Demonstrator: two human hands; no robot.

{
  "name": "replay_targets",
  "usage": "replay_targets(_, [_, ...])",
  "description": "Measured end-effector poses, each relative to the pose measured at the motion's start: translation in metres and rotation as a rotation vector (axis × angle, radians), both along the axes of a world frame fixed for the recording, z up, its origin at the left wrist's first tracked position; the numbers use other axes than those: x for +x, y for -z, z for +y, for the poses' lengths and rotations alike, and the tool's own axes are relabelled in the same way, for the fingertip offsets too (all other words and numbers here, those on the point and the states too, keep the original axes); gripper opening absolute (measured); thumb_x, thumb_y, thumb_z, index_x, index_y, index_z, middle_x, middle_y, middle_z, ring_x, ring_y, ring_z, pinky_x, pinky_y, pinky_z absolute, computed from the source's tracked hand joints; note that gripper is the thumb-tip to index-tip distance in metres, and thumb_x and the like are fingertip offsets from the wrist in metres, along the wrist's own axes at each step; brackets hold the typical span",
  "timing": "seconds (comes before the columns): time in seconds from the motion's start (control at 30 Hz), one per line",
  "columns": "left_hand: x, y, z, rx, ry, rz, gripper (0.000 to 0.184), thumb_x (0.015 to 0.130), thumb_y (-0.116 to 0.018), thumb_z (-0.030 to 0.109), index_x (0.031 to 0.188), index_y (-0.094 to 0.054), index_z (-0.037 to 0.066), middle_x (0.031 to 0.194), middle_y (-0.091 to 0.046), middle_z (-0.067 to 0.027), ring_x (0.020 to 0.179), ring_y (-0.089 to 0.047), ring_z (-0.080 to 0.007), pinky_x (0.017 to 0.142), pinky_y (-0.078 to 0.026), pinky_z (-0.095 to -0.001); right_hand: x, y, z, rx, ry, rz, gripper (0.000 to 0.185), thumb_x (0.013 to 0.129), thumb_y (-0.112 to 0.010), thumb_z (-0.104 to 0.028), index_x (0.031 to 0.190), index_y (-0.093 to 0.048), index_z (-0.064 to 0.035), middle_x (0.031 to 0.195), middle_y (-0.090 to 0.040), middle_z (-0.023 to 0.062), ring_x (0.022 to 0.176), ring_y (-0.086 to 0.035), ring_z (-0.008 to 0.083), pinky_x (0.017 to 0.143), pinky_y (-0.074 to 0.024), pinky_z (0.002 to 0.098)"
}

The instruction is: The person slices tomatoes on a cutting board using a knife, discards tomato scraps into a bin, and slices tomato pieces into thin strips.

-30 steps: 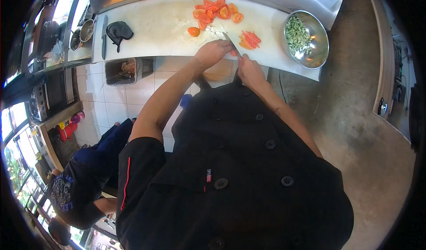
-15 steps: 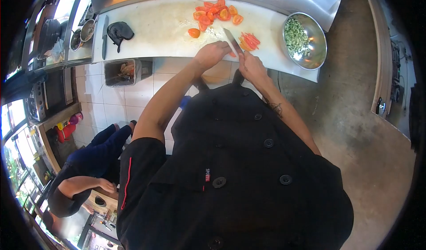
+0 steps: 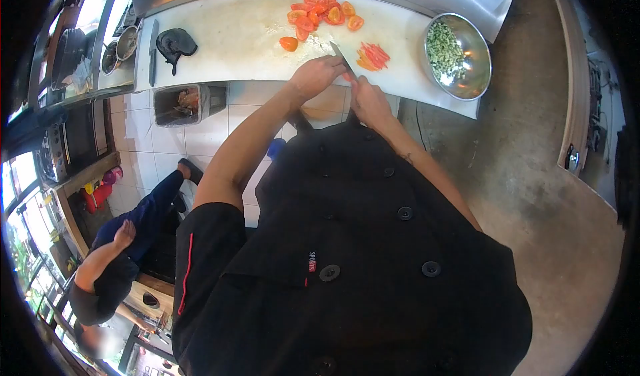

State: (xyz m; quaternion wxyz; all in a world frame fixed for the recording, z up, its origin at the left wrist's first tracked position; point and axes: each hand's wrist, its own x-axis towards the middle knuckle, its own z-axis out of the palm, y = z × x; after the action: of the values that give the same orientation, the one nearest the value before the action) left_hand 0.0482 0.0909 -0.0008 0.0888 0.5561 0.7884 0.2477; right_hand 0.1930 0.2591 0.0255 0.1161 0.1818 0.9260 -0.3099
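My right hand (image 3: 371, 101) is wrapped round the handle of a knife (image 3: 341, 57), its blade angled up and left over the white cutting board (image 3: 233, 43). Close beside the blade, my left hand (image 3: 318, 75) has its fingers bunched on a small tomato piece (image 3: 347, 77), partly hidden by the fingertips. A little pile of thin tomato strips (image 3: 373, 57) lies just right of the knife. Farther back are several seeded tomato pieces (image 3: 320, 15), and one lone tomato piece (image 3: 289, 43) sits nearer my left hand.
A steel bowl (image 3: 479, 56) of chopped green vegetable stands at the board's right end. To the left lie a second knife (image 3: 153, 53) and a black, flat object (image 3: 176, 46). Below the edge is a waste bin (image 3: 160, 106). A co-worker (image 3: 107, 276) stands behind on the left.
The knife and my right hand have shifted slightly left, closer to my left hand. The co-worker has raised an arm and moved a leg.
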Motion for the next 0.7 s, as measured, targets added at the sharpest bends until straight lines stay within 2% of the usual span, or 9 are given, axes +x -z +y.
replay_targets(0.1, [-0.002,0.006,0.001,-0.003,0.004,-0.020,0.030,0.099,-0.056,0.010,0.121,-0.075,0.012,0.128,-0.074,-0.0073,0.115,-0.072,-0.0314,0.098,-0.060,-0.0416,-0.008,0.000,-0.001,0.001,0.012,0.071,0.035,0.114,-0.052,-0.031,0.115,-0.062,0.0021,0.089,-0.073,0.0347,0.089,-0.072,0.0573,0.081,-0.0564,0.0662])
replay_targets(0.2, [-0.002,0.008,0.000,0.077,0.015,0.027,0.027,0.099,-0.057,0.010,0.119,-0.075,0.012,0.128,-0.073,-0.0078,0.116,-0.072,-0.0318,0.098,-0.060,-0.0417,-0.009,-0.002,0.010,0.054,-0.048,-0.016,0.034,0.114,-0.053,-0.033,0.113,-0.061,0.0009,0.090,-0.073,0.0350,0.089,-0.073,0.0569,0.080,-0.0570,0.0656])
replay_targets(0.3, [0.002,0.004,0.000,0.023,-0.011,0.007,0.027,0.099,-0.056,0.010,0.119,-0.074,0.012,0.125,-0.073,-0.0083,0.115,-0.071,-0.0316,0.098,-0.059,-0.0423,-0.009,-0.004,0.013,0.056,-0.072,0.001,0.034,0.114,-0.052,-0.033,0.113,-0.061,-0.0006,0.090,-0.074,0.0345,0.089,-0.073,0.0569,0.080,-0.0571,0.0657])
replay_targets(0.4, [0.003,-0.003,0.001,-0.008,-0.006,0.002,0.027,0.099,-0.056,0.010,0.119,-0.073,0.011,0.121,-0.072,-0.0084,0.113,-0.071,-0.0318,0.098,-0.059,-0.0430,0.002,0.000,0.012,0.061,-0.060,0.076,0.033,0.114,-0.052,-0.030,0.108,-0.059,0.0017,0.083,-0.071,0.0345,0.081,-0.069,0.0586,0.075,-0.0545,0.0673])
replay_targets(0.5, [0.005,0.002,0.003,0.098,-0.009,0.044,0.026,0.099,-0.056,0.010,0.119,-0.073,0.010,0.118,-0.071,-0.0085,0.110,-0.071,-0.0324,0.097,-0.059,-0.0434,0.004,-0.008,0.023,0.098,-0.103,-0.030,0.036,0.115,-0.050,-0.033,0.109,-0.060,0.0015,0.088,-0.072,0.0354,0.088,-0.070,0.0589,0.080,-0.0545,0.0664])
replay_targets(0.57, [0.007,0.009,-0.001,0.068,0.019,0.030,0.027,0.098,-0.057,0.011,0.119,-0.073,0.009,0.122,-0.072,-0.0085,0.111,-0.071,-0.0329,0.097,-0.059,-0.0434,-0.003,-0.020,0.025,0.063,-0.087,-0.128,0.036,0.114,-0.051,-0.034,0.116,-0.063,0.0004,0.099,-0.074,0.0347,0.100,-0.071,0.0574,0.091,-0.0542,0.0664])
replay_targets(0.7, [0.008,0.010,-0.003,0.070,-0.042,0.037,0.027,0.097,-0.058,0.010,0.119,-0.074,0.012,0.122,-0.072,-0.0085,0.114,-0.071,-0.0312,0.096,-0.060,-0.0430,-0.014,-0.024,0.024,0.004,-0.093,-0.064,0.039,0.114,-0.050,-0.034,0.113,-0.065,0.0016,0.097,-0.074,0.0344,0.098,-0.071,0.0564,0.088,-0.0543,0.0648])
